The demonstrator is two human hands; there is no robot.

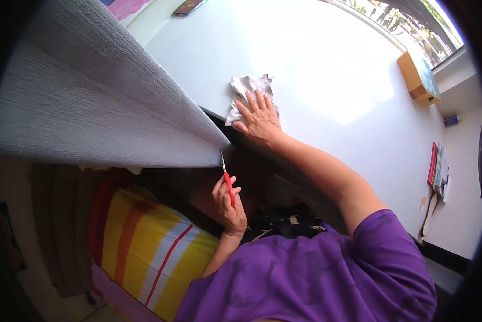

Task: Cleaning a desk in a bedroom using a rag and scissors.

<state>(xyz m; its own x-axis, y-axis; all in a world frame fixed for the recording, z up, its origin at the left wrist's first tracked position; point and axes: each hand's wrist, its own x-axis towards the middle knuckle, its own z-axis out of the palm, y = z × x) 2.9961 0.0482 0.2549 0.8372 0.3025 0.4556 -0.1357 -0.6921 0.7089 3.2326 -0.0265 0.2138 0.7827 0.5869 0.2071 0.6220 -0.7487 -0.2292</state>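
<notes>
White tabletop (327, 129) with two hands at its near edge. The right hand (258, 122) lies palm down on a crumpled white cloth (247, 86), fingers straight and slightly spread, closed around nothing; it hides the cloth's middle. The cloth rests at the tabletop's near edge, toward the left. Below that edge, the left hand (229, 206) has its fingers curled around the red handle of a slim metal-tipped tool (228, 185); its exact kind is hard to make out. The tip points at the corner of a grey textured fabric (117, 112); contact cannot be told. This fabric, cut off by the dark rim, screens the tabletop's left side. Shadow obscures the space under the tabletop, and glare washes out its centre. At the tabletop's right end are a wooden box (413, 80), a small dark-blue box (452, 121) and notebooks (438, 169); a window (413, 24), partly cropped, borders its far side. Striped bedding (150, 241) lies left of and below the tabletop.
</notes>
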